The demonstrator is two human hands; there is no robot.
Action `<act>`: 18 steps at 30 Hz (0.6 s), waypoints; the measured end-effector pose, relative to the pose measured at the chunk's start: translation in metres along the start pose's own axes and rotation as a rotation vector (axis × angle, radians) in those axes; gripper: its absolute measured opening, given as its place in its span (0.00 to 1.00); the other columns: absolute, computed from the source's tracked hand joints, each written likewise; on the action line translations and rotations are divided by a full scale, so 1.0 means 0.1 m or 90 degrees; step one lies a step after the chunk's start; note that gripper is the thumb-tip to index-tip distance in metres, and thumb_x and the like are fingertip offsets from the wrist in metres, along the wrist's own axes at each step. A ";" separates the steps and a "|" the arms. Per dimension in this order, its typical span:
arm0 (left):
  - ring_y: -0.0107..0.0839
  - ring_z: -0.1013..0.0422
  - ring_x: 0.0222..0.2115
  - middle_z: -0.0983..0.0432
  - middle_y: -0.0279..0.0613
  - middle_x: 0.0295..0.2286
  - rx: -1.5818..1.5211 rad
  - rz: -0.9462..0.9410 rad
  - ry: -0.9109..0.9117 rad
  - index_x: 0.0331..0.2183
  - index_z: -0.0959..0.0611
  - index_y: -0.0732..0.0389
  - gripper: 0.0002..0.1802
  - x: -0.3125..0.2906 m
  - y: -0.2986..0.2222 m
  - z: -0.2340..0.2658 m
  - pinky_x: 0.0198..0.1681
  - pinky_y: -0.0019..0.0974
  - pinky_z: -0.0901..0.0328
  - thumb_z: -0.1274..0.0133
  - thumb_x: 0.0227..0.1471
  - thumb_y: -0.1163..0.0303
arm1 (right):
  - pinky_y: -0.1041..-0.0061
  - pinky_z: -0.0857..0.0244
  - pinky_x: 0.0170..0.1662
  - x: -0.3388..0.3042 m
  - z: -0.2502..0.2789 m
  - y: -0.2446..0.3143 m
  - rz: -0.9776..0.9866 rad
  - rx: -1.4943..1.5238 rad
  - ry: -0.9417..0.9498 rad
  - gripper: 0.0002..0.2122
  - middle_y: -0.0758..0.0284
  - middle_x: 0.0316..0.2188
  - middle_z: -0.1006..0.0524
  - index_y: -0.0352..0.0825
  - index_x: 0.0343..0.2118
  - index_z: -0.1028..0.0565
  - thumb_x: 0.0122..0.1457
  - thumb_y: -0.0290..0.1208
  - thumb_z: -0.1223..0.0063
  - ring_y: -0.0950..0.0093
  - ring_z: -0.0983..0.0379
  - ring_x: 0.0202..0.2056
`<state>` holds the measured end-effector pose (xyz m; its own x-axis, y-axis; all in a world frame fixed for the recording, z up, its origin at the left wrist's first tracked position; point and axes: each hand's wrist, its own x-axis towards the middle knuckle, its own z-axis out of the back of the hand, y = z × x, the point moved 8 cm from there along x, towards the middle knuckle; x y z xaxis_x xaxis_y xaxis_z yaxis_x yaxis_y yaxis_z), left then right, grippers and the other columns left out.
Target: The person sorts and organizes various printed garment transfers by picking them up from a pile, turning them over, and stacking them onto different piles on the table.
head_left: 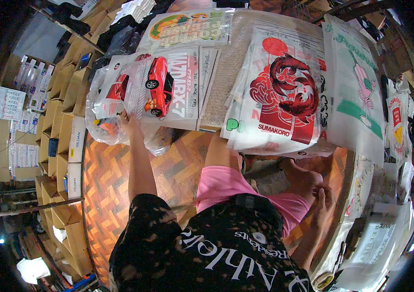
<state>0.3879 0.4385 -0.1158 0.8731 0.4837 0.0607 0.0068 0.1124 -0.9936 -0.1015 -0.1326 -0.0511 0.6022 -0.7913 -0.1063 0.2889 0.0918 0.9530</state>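
Observation:
My left hand [128, 124] is at the near left edge of a printed film sheet [160, 87] with a red car on it, its fingers closed on the edge. Under that sheet's left end lies a crinkled clear plastic bag [101, 127]. My right hand [321, 195] hangs beside my bent knee, away from the sheets; its fingers look loosely spread and nothing shows in them. To the right of the car sheet is a stack of translucent sheets, the top one bearing a red-and-black fish print [292, 90].
A sheet with a green drink print [362, 82] overhangs the table's right end. Another with a food print [185, 29] lies at the back. Bubble wrap [219, 92] covers the table between the stacks. Cardboard boxes [66, 112] line the left; wood-patterned floor [107, 194] shows below.

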 end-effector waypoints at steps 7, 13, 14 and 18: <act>0.23 0.35 0.24 0.31 0.39 0.33 -0.058 0.033 0.005 0.52 0.36 0.63 0.31 0.24 0.22 0.22 0.18 0.25 0.41 0.48 0.44 0.77 | 0.77 0.38 0.41 -0.05 0.04 -0.02 -0.038 -0.034 0.003 0.10 0.67 0.33 0.27 0.29 0.37 0.28 0.59 0.31 0.54 0.75 0.31 0.35; 0.25 0.35 0.29 0.34 0.38 0.32 0.018 0.199 0.126 0.50 0.36 0.61 0.32 -0.70 -0.38 -0.28 0.26 0.27 0.38 0.47 0.40 0.74 | 0.78 0.38 0.40 -0.02 0.02 0.03 -0.038 0.011 -0.008 0.10 0.66 0.32 0.27 0.29 0.36 0.28 0.59 0.31 0.55 0.77 0.31 0.34; 0.25 0.35 0.30 0.34 0.38 0.33 0.005 0.198 0.136 0.51 0.37 0.60 0.33 -0.75 -0.37 -0.27 0.27 0.28 0.38 0.47 0.39 0.75 | 0.78 0.38 0.39 -0.02 0.02 0.02 -0.028 0.022 -0.004 0.10 0.65 0.32 0.27 0.29 0.36 0.28 0.59 0.31 0.55 0.77 0.30 0.34; 0.28 0.35 0.32 0.34 0.37 0.35 -0.006 0.196 0.204 0.55 0.42 0.56 0.40 -0.83 -0.33 -0.33 0.31 0.31 0.35 0.47 0.39 0.77 | 0.78 0.37 0.38 -0.02 0.01 0.05 -0.014 0.055 -0.019 0.10 0.66 0.31 0.27 0.28 0.35 0.28 0.59 0.31 0.55 0.77 0.30 0.33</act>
<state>0.3312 0.3656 -0.0912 0.9423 0.1995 -0.2688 -0.2738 -0.0026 -0.9618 -0.1018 -0.1315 -0.0458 0.5738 -0.8101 -0.1204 0.2355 0.0223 0.9716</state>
